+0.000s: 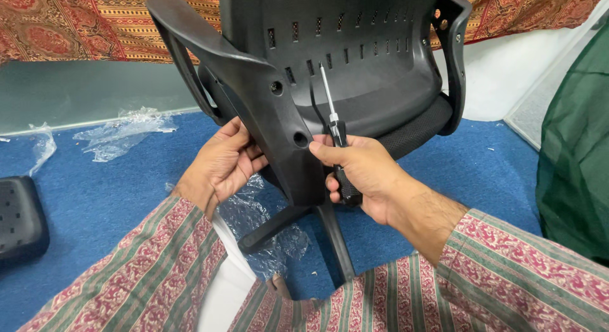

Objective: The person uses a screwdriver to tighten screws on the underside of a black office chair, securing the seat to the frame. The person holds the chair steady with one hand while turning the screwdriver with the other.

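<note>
A black office chair (355, 59) stands in front of me with its slotted plastic back towards me. My left hand (222, 164) grips the lower part of the chair's left armrest (254, 84), which has two screw holes facing me. A screwdriver (335, 132) with a black handle sits in my right hand (361, 173), its metal shaft pointing up along the chair back. The thumb of that hand rests near the lower screw hole (301, 139). The chair's base legs (330, 237) spread out below my hands.
Crumpled clear plastic wrap (124, 132) lies on the blue carpet (95, 199) to the left and under the chair. A black perforated plastic part (19, 214) sits at the left edge. A patterned cloth (57, 21) hangs behind, and dark green fabric (577, 167) fills the right side.
</note>
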